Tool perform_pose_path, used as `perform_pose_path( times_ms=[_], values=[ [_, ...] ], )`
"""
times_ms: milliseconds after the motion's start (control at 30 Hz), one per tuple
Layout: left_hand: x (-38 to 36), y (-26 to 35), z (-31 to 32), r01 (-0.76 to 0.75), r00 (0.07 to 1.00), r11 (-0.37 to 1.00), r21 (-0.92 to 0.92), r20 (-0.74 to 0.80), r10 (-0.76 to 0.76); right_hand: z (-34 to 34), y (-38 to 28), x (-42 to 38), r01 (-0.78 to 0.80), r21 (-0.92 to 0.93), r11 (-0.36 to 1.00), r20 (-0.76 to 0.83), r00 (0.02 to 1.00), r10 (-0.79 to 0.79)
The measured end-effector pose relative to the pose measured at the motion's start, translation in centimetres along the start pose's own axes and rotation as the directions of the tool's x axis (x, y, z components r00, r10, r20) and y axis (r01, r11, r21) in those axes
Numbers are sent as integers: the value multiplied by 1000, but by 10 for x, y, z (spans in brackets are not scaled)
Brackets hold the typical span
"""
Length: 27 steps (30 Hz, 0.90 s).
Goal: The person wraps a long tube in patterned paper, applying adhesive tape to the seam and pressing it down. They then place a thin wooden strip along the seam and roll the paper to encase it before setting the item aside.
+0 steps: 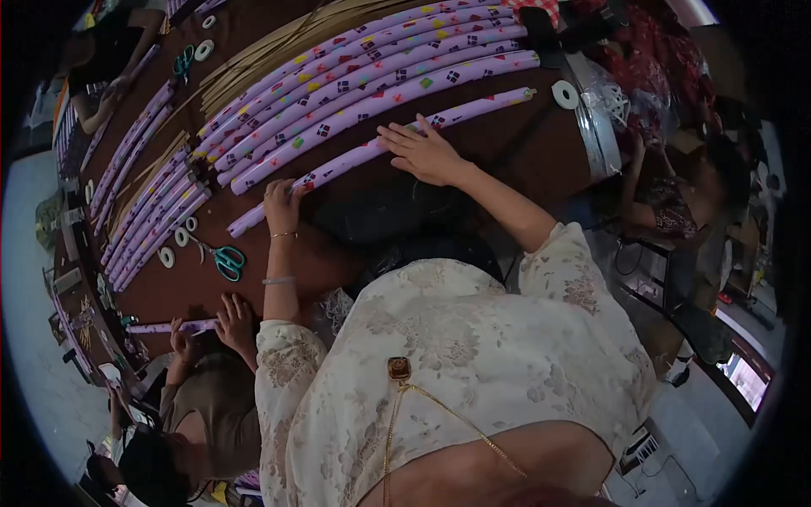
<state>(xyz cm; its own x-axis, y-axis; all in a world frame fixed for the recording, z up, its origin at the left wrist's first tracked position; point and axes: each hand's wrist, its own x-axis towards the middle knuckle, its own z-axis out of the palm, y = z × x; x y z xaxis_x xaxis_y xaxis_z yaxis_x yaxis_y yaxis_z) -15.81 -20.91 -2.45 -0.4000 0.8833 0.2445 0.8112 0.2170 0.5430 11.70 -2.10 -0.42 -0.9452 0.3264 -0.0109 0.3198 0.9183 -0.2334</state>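
A long purple patterned roll (346, 157) lies slantwise on the dark brown table in front of me. My left hand (283, 203) is on its lower left part, fingers curled round the roll. Farther right, my right hand (418, 152) rests flat on the roll with its fingers spread. Just beyond lie several more purple rolls (380, 98) side by side, close to the one under my hands.
Teal scissors (228, 263) and white tape rolls (166, 257) lie at the left, near shorter purple rolls (160, 221). Another tape roll (565, 95) is by the table's right edge (596, 135). Co-workers sit at lower left (211, 384) and right (676, 203).
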Motion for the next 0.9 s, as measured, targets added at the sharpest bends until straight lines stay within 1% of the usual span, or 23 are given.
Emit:
perform_pose_path(
  times_ms=[33, 67, 133, 200, 267, 300, 333, 400, 433, 500, 533, 600, 633, 667, 700, 733, 767, 800, 833, 867, 900],
  values=[
    [0, -3, 1, 3, 1000, 1000, 25, 4, -3, -8, 13, -11, -42, -31, 999, 33, 999, 43],
    [-1, -6, 1, 0, 1000, 1000, 14, 4, 0, -11, 29, -26, -45, -88, 995, -10, 999, 44],
    [-2, -6, 2, 35, 999, 998, 43, 12, -35, -26, 61, -57, -133, -119, 984, 0, 991, 134],
    [-1, -3, 1, 52, 998, 998, 42, 28, -53, -43, 96, -88, -268, -201, 942, -16, 963, 271],
    [-3, -4, -2, 39, 999, 998, 48, 30, -41, -50, 135, -123, -478, -397, 783, -168, 877, 450],
    [-3, -2, -3, 47, 998, 997, 54, 29, -49, -55, 152, -141, -572, -433, 697, -265, 820, 508],
    [-3, 2, -4, 36, 999, 998, 42, 15, -37, -38, 185, -163, -649, -432, 626, -331, 760, 560],
    [-3, 0, -8, 31, 999, 999, 38, -11, -31, -48, 183, -165, -745, -209, 633, -490, 640, 592],
    [-2, -1, -7, 47, 999, 999, 26, 5, -47, -51, 181, -161, -700, -143, 699, -565, 638, 523],
    [-2, 2, -7, 70, 997, 997, 13, 37, -71, -54, 166, -146, -665, -76, 743, -589, 631, 505],
    [0, 2, -7, 62, 997, 998, 29, 53, -64, -51, 159, -135, -646, 16, 763, -635, 584, 507],
    [2, 1, -9, 65, 996, 996, 57, 64, -68, -46, 138, -111, -619, 150, 771, -650, 525, 549],
    [3, 1, -8, 24, 998, 997, 73, 59, -29, -43, 125, -96, -559, 157, 814, -661, 552, 507],
    [0, -1, -10, -8, 998, 995, 96, 59, 2, -42, 113, -85, -541, 173, 823, -646, 569, 509],
    [-1, -3, -10, 10, 998, 997, 71, 62, -15, -42, 100, -74, -455, 29, 890, -619, 691, 373],
    [0, -3, -9, 29, 998, 999, 45, 61, -31, -40, 91, -65, -342, -112, 933, -571, 791, 222],
    [-1, -1, -11, 53, 995, 998, 36, 80, -56, -34, 87, -59, -307, -41, 951, -535, 810, 238],
    [0, -1, -12, 72, 993, 997, 22, 95, -73, -31, 84, -55, -283, -26, 959, -531, 817, 227],
    [-2, -3, -11, 88, 992, 995, 38, 88, -91, -29, 84, -54, -271, -40, 962, -530, 822, 210],
    [-3, -4, -10, 74, 994, 996, 42, 81, -77, -31, 85, -55, -263, -58, 963, -529, 826, 194],
    [-3, -6, -9, 54, 996, 998, 43, 73, -57, -40, 86, -59, -363, -63, 930, -537, 798, 275]
  ],
)
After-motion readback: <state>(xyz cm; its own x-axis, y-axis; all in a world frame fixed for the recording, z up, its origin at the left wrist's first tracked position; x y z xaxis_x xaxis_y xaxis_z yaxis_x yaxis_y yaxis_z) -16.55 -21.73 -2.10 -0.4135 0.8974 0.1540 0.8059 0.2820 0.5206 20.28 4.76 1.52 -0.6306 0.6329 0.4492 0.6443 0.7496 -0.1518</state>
